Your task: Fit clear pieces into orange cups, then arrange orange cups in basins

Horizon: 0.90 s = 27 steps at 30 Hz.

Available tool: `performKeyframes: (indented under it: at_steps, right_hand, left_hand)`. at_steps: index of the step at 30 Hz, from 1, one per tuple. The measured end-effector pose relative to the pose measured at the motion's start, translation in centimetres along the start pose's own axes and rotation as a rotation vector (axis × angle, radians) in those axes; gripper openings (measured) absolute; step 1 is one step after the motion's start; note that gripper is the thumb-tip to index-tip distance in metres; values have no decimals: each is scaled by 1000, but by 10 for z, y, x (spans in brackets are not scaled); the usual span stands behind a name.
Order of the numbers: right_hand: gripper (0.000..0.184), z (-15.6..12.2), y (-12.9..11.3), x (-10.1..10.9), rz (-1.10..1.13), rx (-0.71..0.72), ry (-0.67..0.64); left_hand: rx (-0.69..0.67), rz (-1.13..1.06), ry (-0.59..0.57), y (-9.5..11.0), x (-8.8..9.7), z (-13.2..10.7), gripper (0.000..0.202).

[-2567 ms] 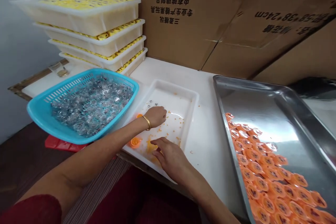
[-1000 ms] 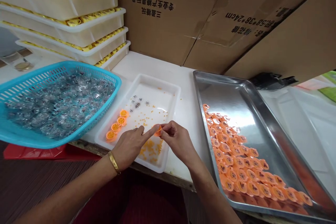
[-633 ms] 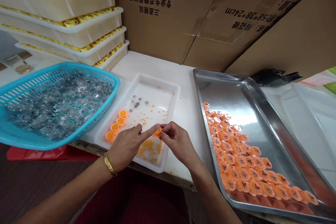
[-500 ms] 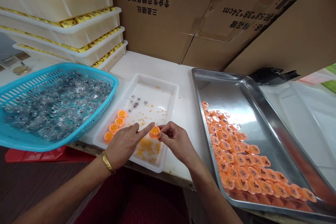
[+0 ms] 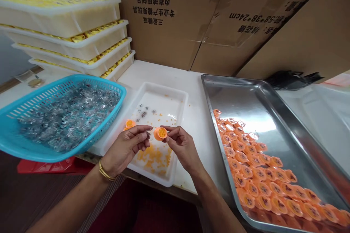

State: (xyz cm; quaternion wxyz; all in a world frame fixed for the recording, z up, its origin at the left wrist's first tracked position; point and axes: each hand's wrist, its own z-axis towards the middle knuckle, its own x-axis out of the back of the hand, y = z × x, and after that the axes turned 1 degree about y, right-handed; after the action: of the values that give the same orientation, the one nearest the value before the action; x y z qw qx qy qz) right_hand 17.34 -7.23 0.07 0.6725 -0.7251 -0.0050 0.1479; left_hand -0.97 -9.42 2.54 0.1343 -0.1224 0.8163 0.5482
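Note:
Between my right hand's [image 5: 182, 145] thumb and fingers is a small orange cup [image 5: 160, 134], tilted so its mouth faces me, with yellow-orange pellets inside. Just left of it, my left hand [image 5: 127, 149] pinches a small dark piece [image 5: 148, 135], too small to make out clearly. Both hands are over a white plastic tray [image 5: 180, 99]. Loose yellow-orange pellets [image 5: 151, 158] are heaped at its near end, with more scattered further up. Several small clear pieces with dark print [image 5: 144, 114] lie toward its left side. Filled orange cups [image 5: 130, 123] stand along its left wall, partly hidden by my left hand.
A blue basket [image 5: 109, 125] of clear plastic pieces stands left. Behind it rise stacked white trays [image 5: 73, 45] of yellow items. On the right, a metal tray [image 5: 246, 94] bears many orange cups with printed tops [image 5: 264, 188]. Cardboard boxes [image 5: 175, 40] close off the back.
My left index finger was stretched toward the cup; now that hand is drawn back slightly and pinches a small dark piece. My right hand has tilted the cup toward me. The camera view has shifted slightly.

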Motion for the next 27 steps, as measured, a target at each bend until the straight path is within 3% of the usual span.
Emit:
performKeyframes:
  at_steps: [6, 10, 15, 20, 24, 27]
  right_hand:
    - [22, 9, -7, -3, 87, -28, -70]
    - [22, 7, -3, -1, 131, -36, -56]
    - [22, 2, 6, 3, 206, -36, -34]
    - [21, -1, 6, 4, 200, -28, -29]
    - [19, -3, 4, 1, 132, 35, -32]
    - [18, -5, 2, -3, 63, 76, -66]
  left_hand:
    - [75, -214, 38, 4, -7, 2, 29]
    - [73, -229, 59, 3, -8, 4, 25]
    - [-202, 154, 71, 1, -9, 5, 28]
    - [-461, 668, 232, 3, -7, 1, 22]
    - [-679, 943, 151, 3, -5, -2, 10]
    - [-687, 991, 99, 3, -6, -2, 17]
